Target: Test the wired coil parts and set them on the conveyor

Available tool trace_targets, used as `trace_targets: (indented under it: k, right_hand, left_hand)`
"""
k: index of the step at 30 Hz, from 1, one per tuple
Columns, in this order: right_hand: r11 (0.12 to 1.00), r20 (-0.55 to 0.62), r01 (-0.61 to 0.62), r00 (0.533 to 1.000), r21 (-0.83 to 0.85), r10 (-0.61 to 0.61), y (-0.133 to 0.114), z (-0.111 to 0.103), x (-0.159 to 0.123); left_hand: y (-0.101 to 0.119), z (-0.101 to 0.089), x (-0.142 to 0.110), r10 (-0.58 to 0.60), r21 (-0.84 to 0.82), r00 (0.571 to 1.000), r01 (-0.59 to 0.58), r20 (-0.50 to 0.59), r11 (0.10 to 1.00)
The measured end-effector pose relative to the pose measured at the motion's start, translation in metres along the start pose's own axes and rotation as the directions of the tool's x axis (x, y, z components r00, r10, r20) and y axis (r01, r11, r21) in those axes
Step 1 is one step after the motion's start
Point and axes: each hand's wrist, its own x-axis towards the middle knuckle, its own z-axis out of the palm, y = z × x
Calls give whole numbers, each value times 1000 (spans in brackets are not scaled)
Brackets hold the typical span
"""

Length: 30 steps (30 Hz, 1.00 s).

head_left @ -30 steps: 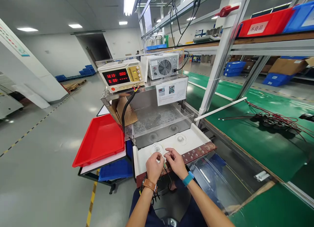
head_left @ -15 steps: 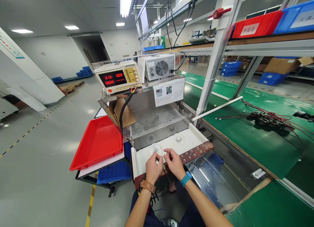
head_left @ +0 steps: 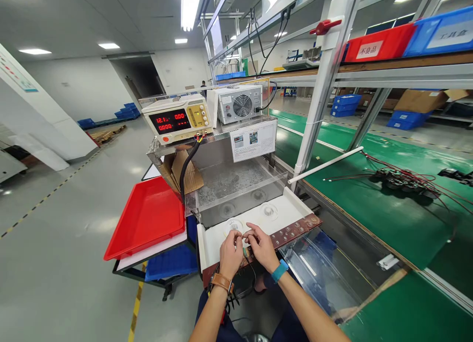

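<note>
- We pinch the thumb and forefinger of our left hand (head_left: 231,256) together, a nearly closed grip; whatever sits between the tips is too small for us to tell
- We bring the fingers of our right hand (head_left: 261,246) up close to it, the hand curled; we cannot tell how far its grip is closed, or on what
- We see a small green piece (head_left: 244,252) just below our fingertips, between the hands, with a dark cable (head_left: 254,272) hanging below
- We have both hands over the near edge of the white bench (head_left: 212,243), by its brown studded strip (head_left: 298,227)
- We see two round clear pieces on the white bench: one (head_left: 233,226) just beyond our left hand, the other (head_left: 269,212) farther right
- We face a power supply (head_left: 178,120) with red digits, on a metal shelf (head_left: 221,131) beyond
- We have a red tray (head_left: 148,214) to the left and a green bench (head_left: 369,209) to the right, bearing red-wired black parts (head_left: 402,180)
</note>
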Motion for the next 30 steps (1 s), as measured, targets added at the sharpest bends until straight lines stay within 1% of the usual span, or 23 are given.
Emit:
trace_targets:
  k: [7, 9, 13, 18, 22, 26, 28, 30]
  right_hand:
    - [1000, 31, -5, 999, -9, 5, -4, -1, 0]
    - [1000, 48, -5, 999, -6, 5, -3, -2, 0]
    - [999, 51, -6, 999, 32, 4, 3, -1, -1]
    - [998, 48, 13, 999, 66, -16, 5, 0, 0]
    - [1000, 53, 2, 999, 25, -4, -1, -1, -1]
    - [1000, 78, -15, 997, -27, 17, -7, -1, -1]
    - [998, 96, -22, 995, -50, 27, -7, -1, -1]
    - [998, 114, -14, 993, -69, 22, -6, -1, -1]
  left_hand:
    - [1, 2, 1, 18, -7, 1000, -18, 9, 1000]
    - [1, 2, 1, 3, -1, 1000, -3, -4, 1000]
    - [-2, 2, 1, -31, -8, 997, 30, -66, 1000]
    - [-4, 2, 1, -40, -54, 997, 36, -59, 998]
    - [-1, 1, 1, -58, -59, 998, 55, -38, 997]
    - [5, -1, -1, -59, -77, 997, 55, -45, 995]
    - [7, -2, -3, -39, -120, 998, 34, -41, 992]
    - [9, -4, -5, 14, -174, 1000, -16, -14, 985]
